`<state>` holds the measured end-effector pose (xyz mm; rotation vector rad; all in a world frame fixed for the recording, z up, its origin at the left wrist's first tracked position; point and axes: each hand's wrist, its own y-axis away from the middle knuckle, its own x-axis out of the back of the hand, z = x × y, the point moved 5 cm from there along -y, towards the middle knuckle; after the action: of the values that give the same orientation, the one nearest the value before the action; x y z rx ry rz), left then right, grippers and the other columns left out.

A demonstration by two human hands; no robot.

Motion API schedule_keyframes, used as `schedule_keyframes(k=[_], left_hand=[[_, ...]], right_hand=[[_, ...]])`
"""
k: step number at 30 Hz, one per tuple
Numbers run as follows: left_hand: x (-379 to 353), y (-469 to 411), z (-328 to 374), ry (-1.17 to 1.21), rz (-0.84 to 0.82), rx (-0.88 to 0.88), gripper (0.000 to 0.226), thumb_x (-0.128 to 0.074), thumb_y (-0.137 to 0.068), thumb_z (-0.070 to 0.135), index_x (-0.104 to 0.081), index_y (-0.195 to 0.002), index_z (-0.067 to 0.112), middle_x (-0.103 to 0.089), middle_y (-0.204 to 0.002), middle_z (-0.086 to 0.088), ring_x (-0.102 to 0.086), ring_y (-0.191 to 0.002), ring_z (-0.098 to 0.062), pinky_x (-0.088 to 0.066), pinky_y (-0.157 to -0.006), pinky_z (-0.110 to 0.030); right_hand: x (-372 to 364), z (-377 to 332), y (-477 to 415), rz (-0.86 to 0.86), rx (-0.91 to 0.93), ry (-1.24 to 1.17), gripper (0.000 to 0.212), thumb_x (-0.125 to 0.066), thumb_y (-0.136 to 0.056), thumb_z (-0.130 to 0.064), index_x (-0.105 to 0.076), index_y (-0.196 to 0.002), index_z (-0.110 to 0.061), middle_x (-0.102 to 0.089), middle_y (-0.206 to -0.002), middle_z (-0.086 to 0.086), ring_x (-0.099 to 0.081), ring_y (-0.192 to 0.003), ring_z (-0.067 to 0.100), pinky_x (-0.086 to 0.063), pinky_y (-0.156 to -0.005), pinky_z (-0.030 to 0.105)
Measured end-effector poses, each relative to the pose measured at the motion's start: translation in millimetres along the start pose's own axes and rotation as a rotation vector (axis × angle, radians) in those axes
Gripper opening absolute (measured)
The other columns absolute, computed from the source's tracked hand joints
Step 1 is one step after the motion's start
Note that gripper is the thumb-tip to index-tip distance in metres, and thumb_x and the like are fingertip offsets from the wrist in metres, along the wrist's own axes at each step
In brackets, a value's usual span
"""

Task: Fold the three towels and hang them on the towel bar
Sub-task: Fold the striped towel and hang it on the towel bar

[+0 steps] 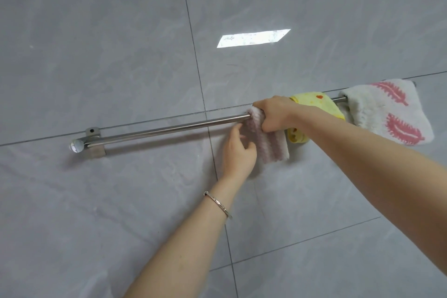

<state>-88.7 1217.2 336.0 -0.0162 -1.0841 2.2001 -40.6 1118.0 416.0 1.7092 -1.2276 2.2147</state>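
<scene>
On the grey tiled wall (96, 55): the towel bar (169, 128) runs across, held at its left end by a metal bracket (93, 139)
Pink striped towel (272, 144): draped over the bar right of its middle, its end hanging down in front of the tiles
Right hand (275, 113): on top of the bar, fingers curled round the pink striped towel and clamped on it just where it crosses the bar
Left hand (238, 152): below the bar, at the hanging left edge of the pink striped towel, fingers loosely bent and touching the cloth; whether they pinch it I cannot tell
Yellow towel (312, 101): over the bar just right of the right hand, partly hidden behind that wrist
White towel (387, 113): marked with pink leaves, at the bar's right end, just beside the yellow towel
Bracelet (217, 203): on the left wrist
Bright patch (252, 37): light on the tile above the bar
</scene>
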Motion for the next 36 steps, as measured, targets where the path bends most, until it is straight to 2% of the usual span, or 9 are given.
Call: schedule_keyframes(k=[4, 7, 10, 15, 19, 22, 24, 27, 36], left_hand=[[-5.5, -11.8, 5.2, 0.093, -0.098, 0.062, 0.024, -0.057, -0.084, 0.006, -0.05, -0.106, 0.012, -0.062, -0.092, -0.003, -0.054, -0.086, -0.019, -0.034, -0.063, -0.024], [-7.6, -19.1, 4.4, 0.097, -0.172, 0.079, 0.02, -0.061, -0.079, 0.018, -0.056, -0.099, 0.017, -0.062, -0.092, -0.002, -0.058, -0.088, -0.02, -0.043, -0.069, -0.029], [-9.4, -20.8, 0.0, 0.024, -0.238, 0.083, 0.007, -0.056, -0.077, 0.028, -0.052, -0.073, 0.024, -0.064, -0.084, -0.002, -0.062, -0.088, -0.027, -0.05, -0.079, -0.037], [-6.9, -18.3, -6.2, -0.088, -0.145, 0.045, 0.028, -0.054, -0.085, 0.021, -0.044, -0.059, 0.021, -0.057, -0.087, -0.011, -0.058, -0.087, -0.03, -0.039, -0.068, -0.03], [-10.2, -5.3, -7.9, -0.005, -0.188, 0.089, 0.02, -0.049, -0.086, 0.022, -0.05, -0.066, 0.02, -0.058, -0.074, -0.001, -0.056, -0.076, -0.024, -0.04, -0.063, -0.03], [-9.5, -1.8, -15.9, 0.02, -0.148, 0.107, 0.019, -0.051, -0.088, 0.019, -0.049, -0.07, 0.02, -0.061, -0.072, -0.002, -0.062, -0.08, -0.03, -0.05, -0.071, -0.037], [-7.5, 0.8, -18.3, 0.036, -0.119, 0.118, 0.019, -0.052, -0.089, 0.021, -0.05, -0.07, 0.02, -0.062, -0.071, -0.001, -0.064, -0.08, -0.03, -0.051, -0.074, -0.038], [-4.7, 6.5, -15.2, 0.022, -0.103, 0.104, 0.014, -0.052, -0.09, 0.02, -0.054, -0.076, 0.019, -0.06, -0.066, 0.005, -0.059, -0.074, -0.022, -0.047, -0.069, -0.032], [-7.1, 21.2, -8.6, 0.074, -0.153, 0.109, 0.012, -0.047, -0.093, 0.012, -0.058, -0.09, 0.011, -0.063, -0.084, -0.006, -0.058, -0.076, -0.02, -0.046, -0.068, -0.028]], right_hand=[[-0.3, 2.9, -2.6, -0.036, -0.012, -0.016, 0.022, -0.049, -0.08, -0.021, -0.053, -0.101, -0.019, -0.054, -0.088, 0.0, -0.051, -0.085, 0.025, -0.039, -0.07, 0.029], [-2.7, 3.2, -1.5, -0.052, -0.009, -0.056, 0.021, -0.049, -0.078, -0.019, -0.048, -0.099, -0.019, -0.055, -0.086, 0.002, -0.054, -0.084, 0.027, -0.039, -0.068, 0.029], [-7.4, 6.2, 0.6, -0.032, -0.013, -0.031, 0.031, -0.052, -0.078, -0.017, -0.044, -0.107, -0.013, -0.054, -0.093, 0.008, -0.055, -0.094, 0.032, -0.036, -0.071, 0.032], [-21.5, -6.5, 30.1, 0.425, 0.022, -0.081, 0.06, -0.032, -0.078, -0.032, -0.048, -0.118, 0.011, -0.049, -0.122, 0.032, -0.048, -0.112, 0.046, -0.037, -0.098, 0.045], [-44.5, -5.8, 63.5, 0.668, -0.182, -0.416, 0.042, -0.037, -0.081, -0.023, -0.052, -0.106, 0.007, -0.049, -0.115, 0.026, -0.049, -0.105, 0.041, -0.038, -0.092, 0.039], [-63.5, 1.2, 73.9, 0.612, -0.352, -0.725, 0.037, -0.051, -0.089, -0.017, -0.044, -0.122, -0.002, -0.049, -0.121, 0.013, -0.05, -0.109, 0.028, -0.038, -0.082, 0.027], [-69.3, 4.6, 74.9, 0.579, -0.374, -0.932, 0.037, -0.055, -0.088, -0.016, -0.043, -0.122, -0.007, -0.055, -0.11, 0.004, -0.057, -0.103, 0.024, -0.043, -0.076, 0.027], [-65.2, 7.9, 75.8, 0.594, -0.361, -0.957, 0.036, -0.059, -0.086, -0.015, -0.045, -0.118, -0.008, -0.056, -0.103, 0.001, -0.058, -0.096, 0.021, -0.049, -0.076, 0.03], [-58.5, 3.5, 80.3, 0.589, -0.341, -0.926, 0.036, -0.053, -0.09, -0.016, -0.045, -0.124, -0.008, -0.054, -0.104, -0.001, -0.052, -0.094, 0.015, -0.043, -0.078, 0.026]])
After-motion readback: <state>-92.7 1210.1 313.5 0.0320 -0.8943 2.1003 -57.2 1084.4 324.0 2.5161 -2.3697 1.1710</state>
